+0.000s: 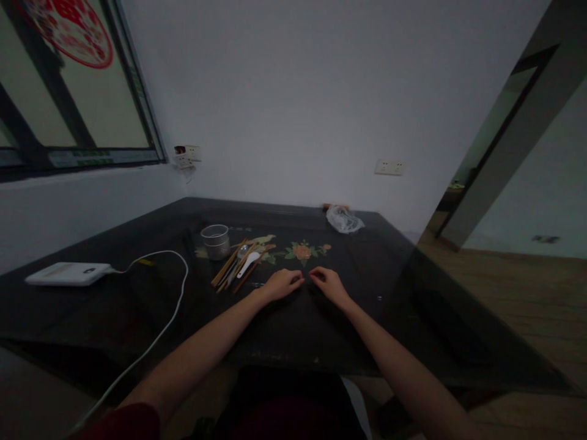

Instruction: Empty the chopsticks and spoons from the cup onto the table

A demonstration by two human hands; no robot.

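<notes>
My left hand point(284, 283) rests on the dark tabletop point(279, 336) with its fingers loosely curled together and nothing in them. Close by on the right, my right hand point(329, 285) lies in a similar curled pose, also holding nothing. A small gap separates the two hands. Left of my left hand lie several wooden chopsticks point(224, 272), a metal spoon point(243, 250) and a white soup spoon point(248, 264), side by side. Behind them stands an upright metal cup point(216, 242). A printed flower point(302, 252) decorates the table just beyond my hands.
A white power bank point(68, 274) sits at the left, its white cable point(181, 293) curving over the front edge. Near the wall is a crumpled clear plastic bag point(343, 220). A long dark object point(449, 327) lies at the right. Wall sockets point(389, 167) are behind the table.
</notes>
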